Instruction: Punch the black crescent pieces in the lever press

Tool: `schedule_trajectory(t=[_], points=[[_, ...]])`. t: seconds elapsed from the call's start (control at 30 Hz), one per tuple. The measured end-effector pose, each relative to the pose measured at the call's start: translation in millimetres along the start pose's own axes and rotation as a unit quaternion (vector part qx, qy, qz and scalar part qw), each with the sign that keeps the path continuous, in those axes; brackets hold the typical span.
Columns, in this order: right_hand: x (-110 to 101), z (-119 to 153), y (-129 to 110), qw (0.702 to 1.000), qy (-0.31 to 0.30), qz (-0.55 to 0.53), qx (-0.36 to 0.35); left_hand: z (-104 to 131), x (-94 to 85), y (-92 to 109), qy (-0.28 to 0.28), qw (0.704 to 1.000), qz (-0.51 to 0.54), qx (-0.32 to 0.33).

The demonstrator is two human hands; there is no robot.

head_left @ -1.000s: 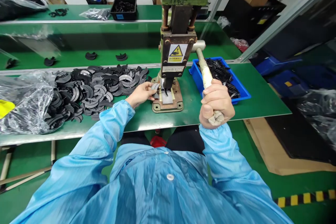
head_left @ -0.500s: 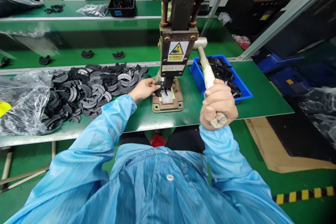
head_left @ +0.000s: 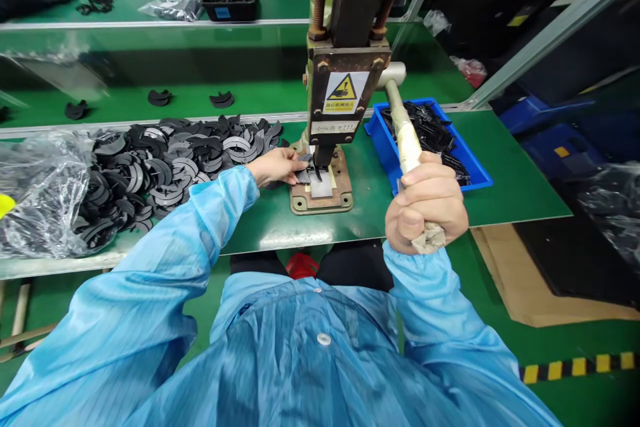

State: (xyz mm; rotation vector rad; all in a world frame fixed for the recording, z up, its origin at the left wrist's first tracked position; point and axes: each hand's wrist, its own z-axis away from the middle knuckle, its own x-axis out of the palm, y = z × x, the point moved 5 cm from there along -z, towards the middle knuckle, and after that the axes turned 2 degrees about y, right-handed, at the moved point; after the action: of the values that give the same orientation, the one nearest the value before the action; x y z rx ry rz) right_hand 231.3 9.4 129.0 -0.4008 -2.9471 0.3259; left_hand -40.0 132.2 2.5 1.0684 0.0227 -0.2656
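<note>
On the worktop (head_left: 270,230) stands the press (head_left: 344,61). Right of it, fingers of the right hand (head_left: 425,203) wrap the lever (head_left: 406,130); at the press's left base, fingers of the left hand (head_left: 277,167) pinch a dark part (head_left: 304,176), seating hardly visible. It should lie flat, fingertips clear of the ram (head_left: 325,155).

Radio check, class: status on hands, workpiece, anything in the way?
Left fingers pinching dark curved part at press base. Right fingers gripping lever handle. Press ram close by.
</note>
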Motion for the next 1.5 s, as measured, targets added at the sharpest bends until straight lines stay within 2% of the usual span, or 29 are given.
schedule_trajectory(t=[0.1,0.2,0.33,0.43,0.5,0.57,0.63,0.67,0.7,0.73,0.77,0.83,0.87,0.97,1.0,1.07,1.13,1.17,1.2,1.27,1.37,1.43,1.5], points=[[1,2,0,1.0,-0.002,-0.008,-0.004,3,2.8,-2,-0.006,0.999,0.032,-0.033],[4,-7,-2,1.0,0.015,0.0,-0.017,8,6.8,-4,-0.005,0.998,0.061,-0.027],[14,-59,-2,0.999,0.013,-0.03,-0.019,18,10.4,-3,0.013,0.997,0.079,0.015],[22,-106,7,0.998,-0.032,-0.053,0.005,35,9.6,-5,0.016,0.994,0.089,0.056],[23,-118,17,0.997,-0.06,-0.052,0.023,52,5.7,-7,0.011,0.991,0.094,0.096],[19,-105,26,0.997,-0.056,-0.024,0.051,74,-0.7,-10,0.004,0.985,0.096,0.143],[14,-67,34,0.993,-0.04,0.026,0.105,98,-7.1,-12,-0.002,0.98,0.095,0.177],[15,-43,37,0.986,-0.055,0.046,0.152,109,-9.6,-13,-0.004,0.978,0.095,0.185],[19,-17,37,0.973,-0.104,0.056,0.2,120,-11.2,-13,-0.007,0.977,0.096,0.19],[26,9,35,0.952,-0.18,0.054,0.241,129,-12.0,-13,-0.01,0.977,0.097,0.191],[33,32,28,0.932,-0.251,0.054,0.257,136,-11.7,-13,-0.015,0.976,0.097,0.193],[48,65,10,0.895,-0.372,0.046,0.242,146,-8.6,-13,-0.027,0.976,0.091,0.196],[55,74,0,0.884,-0.409,0.041,0.223,149,-6.0,-13,-0.034,0.976,0.084,0.197],[65,82,-17,0.877,-0.445,0.038,0.176,154,3.7,-18,-0.054,0.977,0.047,0.2],[66,81,-18,0.878,-0.447,0.045,0.165,155,5.4,-19,-0.041,0.976,0.031,0.21],[65,80,-19,0.88,-0.446,0.062,0.147,162,4.2,-18,0.042,0.965,-0.018,0.259],[62,80,-19,0.882,-0.447,0.075,0.129,175,3.9,-11,0.145,0.926,-0.096,0.334],[60,81,-20,0.883,-0.448,0.08,0.119,182,7.4,-7,0.169,0.904,-0.14,0.366],[59,82,-22,0.884,-0.447,0.082,0.11,187,12.9,-3,0.169,0.888,-0.177,0.389],[57,83,-25,0.887,-0.444,0.084,0.096,189,24.3,0,0.126,0.885,-0.211,0.396],[55,85,-31,0.894,-0.434,0.077,0.084,178,30.7,-4,0.063,0.927,-0.17,0.329],[53,86,-34,0.898,-0.426,0.069,0.083,167,33.7,-9,0.0,0.955,-0.119,0.27],[51,88,-35,0.903,-0.416,0.062,0.089,163,37.9,-12,-0.055,0.966,-0.088,0.237]])
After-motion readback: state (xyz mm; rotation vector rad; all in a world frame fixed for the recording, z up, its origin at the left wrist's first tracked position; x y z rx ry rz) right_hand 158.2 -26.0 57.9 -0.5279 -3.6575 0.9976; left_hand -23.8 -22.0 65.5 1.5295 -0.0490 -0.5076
